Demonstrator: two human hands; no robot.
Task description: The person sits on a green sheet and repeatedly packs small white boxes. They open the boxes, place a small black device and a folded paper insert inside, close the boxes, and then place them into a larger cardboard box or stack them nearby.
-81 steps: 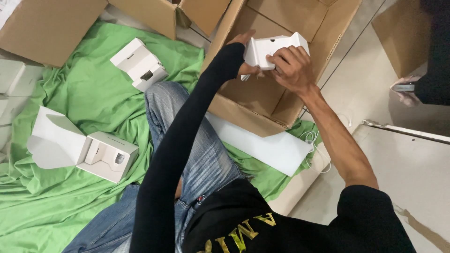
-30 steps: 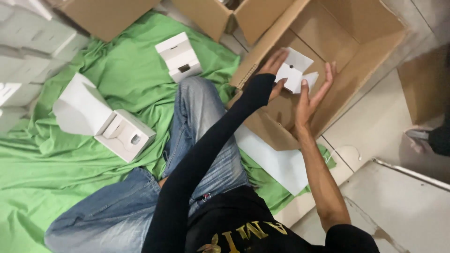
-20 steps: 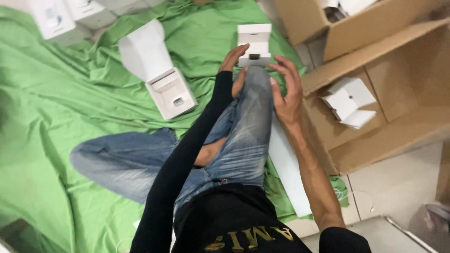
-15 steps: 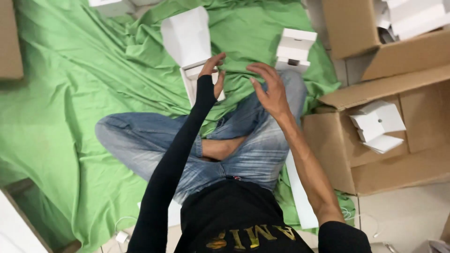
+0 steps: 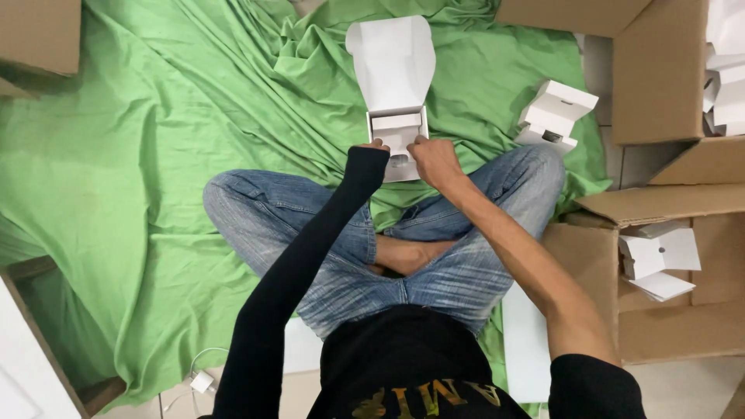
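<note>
An open white box (image 5: 397, 128) lies on the green cloth (image 5: 155, 155) just past my crossed legs in blue jeans, its lid (image 5: 392, 58) folded back away from me. My left hand (image 5: 375, 147), mostly covered by a black sleeve, rests its fingertips on the box's near left edge. My right hand (image 5: 434, 159) has its fingers curled on the near right edge. Both hands hide the near part of the box.
A second open white box (image 5: 555, 112) sits by my right knee. A cardboard carton (image 5: 590, 256) at the right holds another white box (image 5: 660, 256). More cartons stand at top right (image 5: 660, 70) and top left (image 5: 35, 35). A white charger with cable (image 5: 203, 380) lies at lower left.
My hands left a white box in the cardboard carton at the right and came over to the open white box in front of my legs. The view swung left with them.
</note>
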